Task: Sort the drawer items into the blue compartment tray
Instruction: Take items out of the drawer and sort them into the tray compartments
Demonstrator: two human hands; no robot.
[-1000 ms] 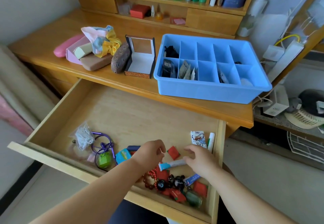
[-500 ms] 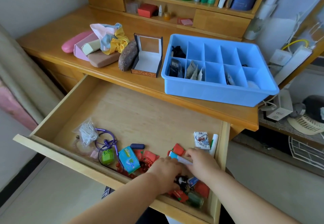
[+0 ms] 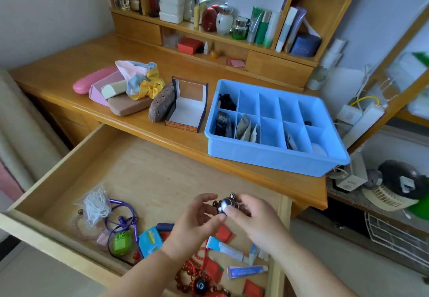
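My hands have risen from the drawer [image 3: 144, 176]: left hand [image 3: 197, 217] and right hand [image 3: 253, 213] pinch a charm [image 3: 225, 204] above it. Small, hard, glossy, probably slippery; I'd hold its body.

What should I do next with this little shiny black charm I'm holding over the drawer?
Probably carry the charm up and right to the blue tray and drop it in an empty compartment. Both hands, left and right, pinch it above the drawer, and several tray cells look bare.
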